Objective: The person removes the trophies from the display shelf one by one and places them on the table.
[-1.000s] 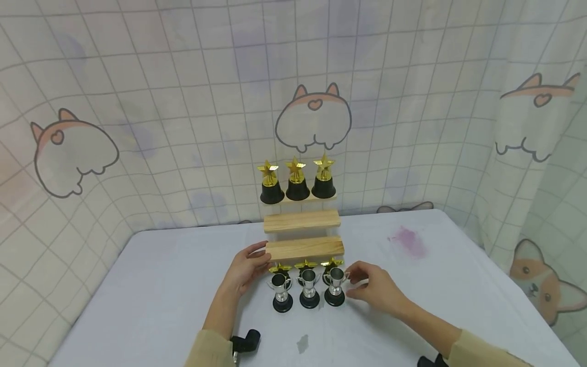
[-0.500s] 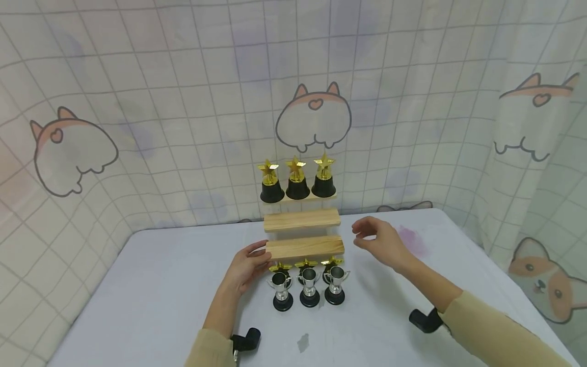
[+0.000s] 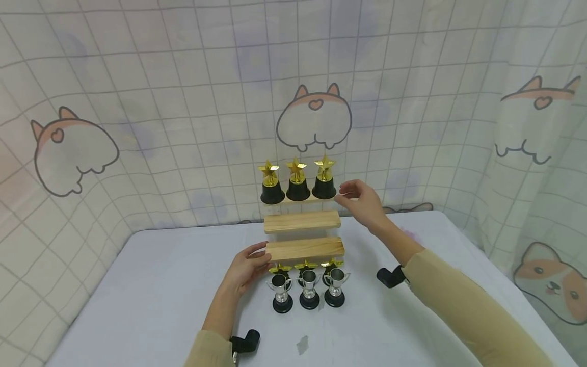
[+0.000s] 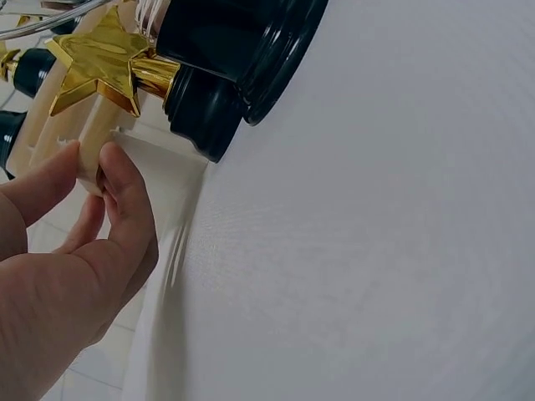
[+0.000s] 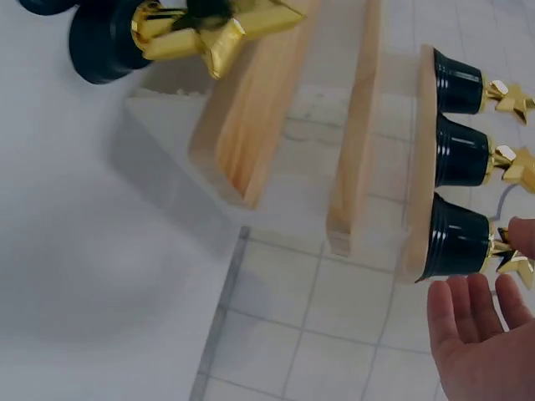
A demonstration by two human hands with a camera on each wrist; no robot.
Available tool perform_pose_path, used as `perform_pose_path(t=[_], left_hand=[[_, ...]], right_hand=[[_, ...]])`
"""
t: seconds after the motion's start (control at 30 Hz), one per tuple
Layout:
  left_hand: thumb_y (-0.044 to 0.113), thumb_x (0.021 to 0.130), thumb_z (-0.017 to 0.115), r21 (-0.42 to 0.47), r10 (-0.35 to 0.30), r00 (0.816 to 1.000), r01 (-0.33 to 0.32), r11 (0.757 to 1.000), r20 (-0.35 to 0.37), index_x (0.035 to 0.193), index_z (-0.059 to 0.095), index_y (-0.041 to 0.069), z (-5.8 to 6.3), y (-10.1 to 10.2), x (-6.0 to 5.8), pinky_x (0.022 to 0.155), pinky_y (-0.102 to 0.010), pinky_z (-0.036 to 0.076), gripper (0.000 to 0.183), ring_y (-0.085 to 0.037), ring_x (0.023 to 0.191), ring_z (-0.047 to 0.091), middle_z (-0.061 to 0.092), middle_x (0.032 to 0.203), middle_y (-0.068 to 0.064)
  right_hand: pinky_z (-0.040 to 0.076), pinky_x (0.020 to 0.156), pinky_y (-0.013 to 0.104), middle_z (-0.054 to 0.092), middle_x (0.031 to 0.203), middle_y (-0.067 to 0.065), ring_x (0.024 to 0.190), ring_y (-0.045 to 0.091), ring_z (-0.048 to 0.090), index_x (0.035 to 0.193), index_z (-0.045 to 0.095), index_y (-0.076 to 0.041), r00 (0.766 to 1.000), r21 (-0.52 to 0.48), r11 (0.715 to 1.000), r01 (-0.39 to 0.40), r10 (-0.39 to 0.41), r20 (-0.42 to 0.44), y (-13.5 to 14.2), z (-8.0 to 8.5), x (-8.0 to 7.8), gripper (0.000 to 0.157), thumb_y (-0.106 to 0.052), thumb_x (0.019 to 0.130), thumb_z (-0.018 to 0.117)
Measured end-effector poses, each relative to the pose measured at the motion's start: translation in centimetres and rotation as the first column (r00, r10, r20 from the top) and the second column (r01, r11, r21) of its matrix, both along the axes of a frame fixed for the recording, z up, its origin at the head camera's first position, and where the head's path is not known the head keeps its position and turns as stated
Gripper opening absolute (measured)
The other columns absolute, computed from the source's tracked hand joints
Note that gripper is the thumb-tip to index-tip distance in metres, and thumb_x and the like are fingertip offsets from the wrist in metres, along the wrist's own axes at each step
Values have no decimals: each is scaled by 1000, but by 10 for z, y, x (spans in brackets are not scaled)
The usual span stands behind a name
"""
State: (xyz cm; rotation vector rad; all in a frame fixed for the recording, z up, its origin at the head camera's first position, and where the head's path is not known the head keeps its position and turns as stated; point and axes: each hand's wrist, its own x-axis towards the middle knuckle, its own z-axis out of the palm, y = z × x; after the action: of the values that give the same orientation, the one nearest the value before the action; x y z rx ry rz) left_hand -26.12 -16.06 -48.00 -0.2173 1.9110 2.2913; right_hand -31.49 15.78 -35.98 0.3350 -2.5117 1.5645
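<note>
Your R hand (image 3: 364, 205) is wide, thumb apart from fingers, nothing clasped; contact w/ R-most star trophy (image 3: 324, 187) unclear. Trophy's upright, long axis vert., at R end of top shelf (image 5: 424, 167), just L of your fingertips, so R hand's nearer; your L hand (image 3: 246, 267), lower & farther, pinches L end of lowest shelf (image 3: 304, 248).

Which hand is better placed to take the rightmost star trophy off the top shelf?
Likely the right hand: its fingers are beside that trophy, while the left hand is lower down, pinching the end of the lowest wooden shelf.
</note>
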Motion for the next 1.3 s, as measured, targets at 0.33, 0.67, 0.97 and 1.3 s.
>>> perform_pose_path(t=[0.33,0.67,0.97,1.3], left_hand=[[-3,97,68,-1,2,1000,-2,1000,0,145,50,-4,0,1,1,89,-35,60,52,-23,100,68,58,129,-26],[-2,96,69,-1,-3,1000,3,1000,10,146,50,-3,-1,-1,0,90,-35,60,54,-23,100,68,58,129,-26],[-3,96,69,3,-6,1000,6,1000,8,146,50,-3,-1,0,1,87,-34,60,53,-23,99,67,57,129,-26],[-2,96,69,4,-6,1000,6,1000,-4,146,50,-4,-1,-1,0,89,-36,60,53,-23,99,67,58,129,-26]], right_hand=[[52,97,48,56,138,19,125,33,53,139,54,0,998,-45,998,52,-53,-16,-18,7,-23,51,-27,99,71],[50,103,50,54,142,16,132,37,50,143,52,-2,999,-60,997,44,-44,11,-23,1,-37,56,-30,98,73],[47,106,48,54,146,12,133,30,50,147,50,-7,998,-55,998,43,-41,43,-29,-3,-46,62,-31,96,76],[47,107,46,53,147,14,133,30,50,149,48,-5,998,-28,999,38,-37,41,-34,1,-48,62,-27,98,74]])
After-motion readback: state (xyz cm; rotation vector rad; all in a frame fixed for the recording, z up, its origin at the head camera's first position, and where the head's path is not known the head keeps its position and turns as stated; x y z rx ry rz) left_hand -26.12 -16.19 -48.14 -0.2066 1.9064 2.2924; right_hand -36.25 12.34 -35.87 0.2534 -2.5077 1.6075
